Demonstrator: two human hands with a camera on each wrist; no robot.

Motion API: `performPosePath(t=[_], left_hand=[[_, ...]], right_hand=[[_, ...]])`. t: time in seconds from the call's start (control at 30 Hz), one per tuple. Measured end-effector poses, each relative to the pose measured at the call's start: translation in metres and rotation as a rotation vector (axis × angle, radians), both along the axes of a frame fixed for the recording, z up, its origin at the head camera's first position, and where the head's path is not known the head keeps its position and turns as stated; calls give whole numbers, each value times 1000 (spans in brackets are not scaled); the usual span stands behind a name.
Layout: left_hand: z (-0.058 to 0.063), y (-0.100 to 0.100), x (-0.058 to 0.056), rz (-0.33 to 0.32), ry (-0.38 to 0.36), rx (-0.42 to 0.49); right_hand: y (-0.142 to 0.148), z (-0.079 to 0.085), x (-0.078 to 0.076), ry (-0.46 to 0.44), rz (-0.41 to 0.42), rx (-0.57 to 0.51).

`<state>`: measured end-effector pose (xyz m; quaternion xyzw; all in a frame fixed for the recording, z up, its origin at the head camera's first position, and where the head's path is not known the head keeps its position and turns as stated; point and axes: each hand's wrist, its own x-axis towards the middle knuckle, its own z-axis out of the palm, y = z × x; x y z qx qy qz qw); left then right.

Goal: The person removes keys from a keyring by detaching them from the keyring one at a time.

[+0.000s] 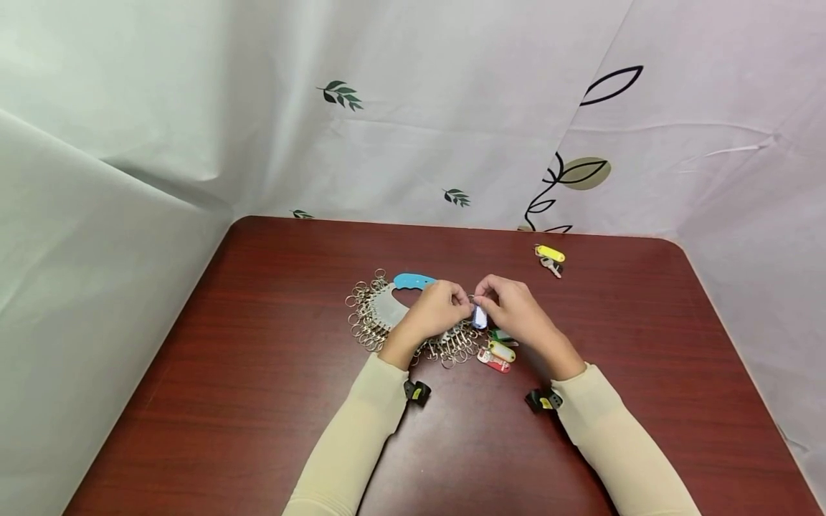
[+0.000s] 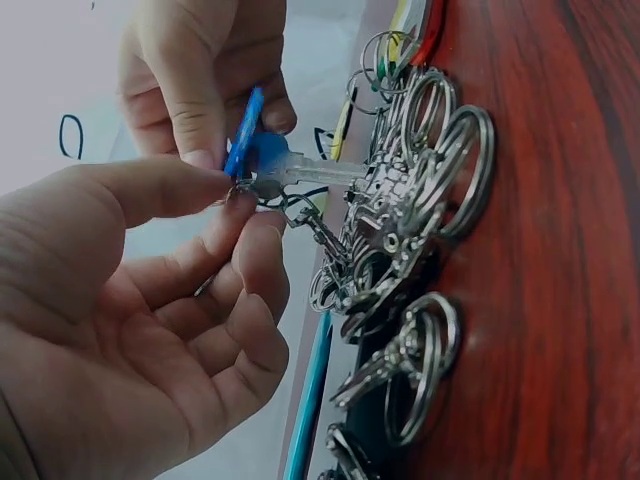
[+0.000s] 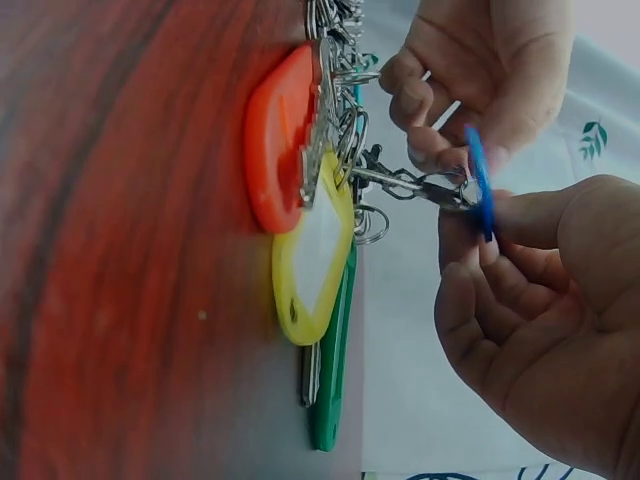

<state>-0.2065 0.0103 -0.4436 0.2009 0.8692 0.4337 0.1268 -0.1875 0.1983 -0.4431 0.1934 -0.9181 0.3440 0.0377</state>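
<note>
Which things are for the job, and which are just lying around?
Probably for the job:
blue tag, held up
its key
ring holder
red tag
green tag
nearer yellow tag

Seemingly just lying about:
farther yellow tag
silver key beside it

I hold my left hand [image 1: 441, 309] and right hand [image 1: 514, 309] close together, both pinching at the fingertips, left fingers curled, forearms [image 1: 361, 430] reaching forward, slanting inward

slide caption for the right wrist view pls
Right hand pinching a blue tag, left hand beside it; red tag, yellow tag and green tag clustered nearby.
</note>
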Motion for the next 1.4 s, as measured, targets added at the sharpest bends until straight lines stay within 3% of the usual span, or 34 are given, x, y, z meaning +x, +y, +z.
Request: performPosePath(t=[0.2,0.43,0.67,1.0,1.17,1.4], left_hand=[[2,0,0,4,5,-23],[3,-5,-2,-37,14,9],[2,-8,-2,-54,-24,44],[0,-13,0,-45,8,27],[2,-10,0,-36,-22,26],[6,-4,0,26,-59,49]], right_hand=[[-2,0,0,12,-10,23],[-1,0,1,58,-23,47],[-2,1,2,1,-15,47],[-5,3,-2,27,48,89],[-3,9,-3,19,55,89],[-6,18,-5,31,80,124]])
